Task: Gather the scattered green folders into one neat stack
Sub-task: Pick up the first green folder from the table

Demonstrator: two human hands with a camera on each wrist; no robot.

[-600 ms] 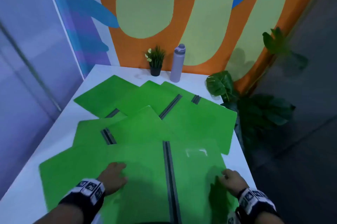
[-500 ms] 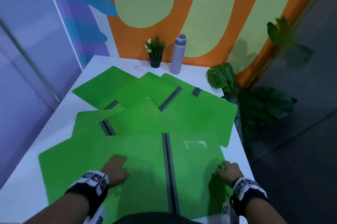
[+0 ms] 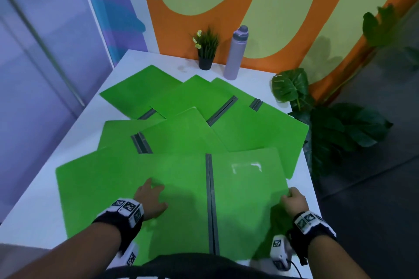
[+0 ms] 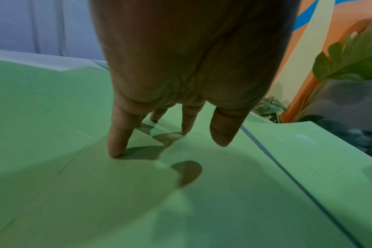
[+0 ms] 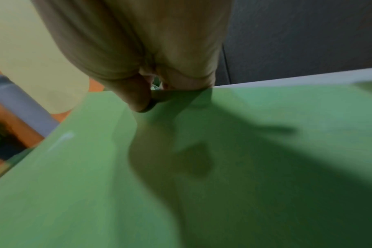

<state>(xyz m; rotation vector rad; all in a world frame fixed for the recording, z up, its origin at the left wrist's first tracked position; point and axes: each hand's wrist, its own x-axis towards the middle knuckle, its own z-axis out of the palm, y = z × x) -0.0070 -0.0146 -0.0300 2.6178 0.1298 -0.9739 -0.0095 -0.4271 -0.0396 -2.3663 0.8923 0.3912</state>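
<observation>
The white bench (image 3: 40,206) carried green folders (image 3: 181,101) fanned and overlapping toward the purple bottle (image 3: 235,52) at its far edge. Bare bench showed only as a strip left of the folders and a narrower one along the right edge. The nearest folder (image 3: 176,199) lay open and flat on the side farthest from the bottle, its grey spine pointing toward the bottle and its right edge close to the bench's right edge. The left hand (image 3: 150,200) rested on its left leaf; the left wrist view alone showed straight fingertips (image 4: 115,147) pressing the sheet, holding nothing. The right hand (image 3: 294,202) sat at the right leaf's outer edge; only the right wrist view, though blurred, showed that grip pinching the edge between thumb (image 5: 136,97) and fingers
</observation>
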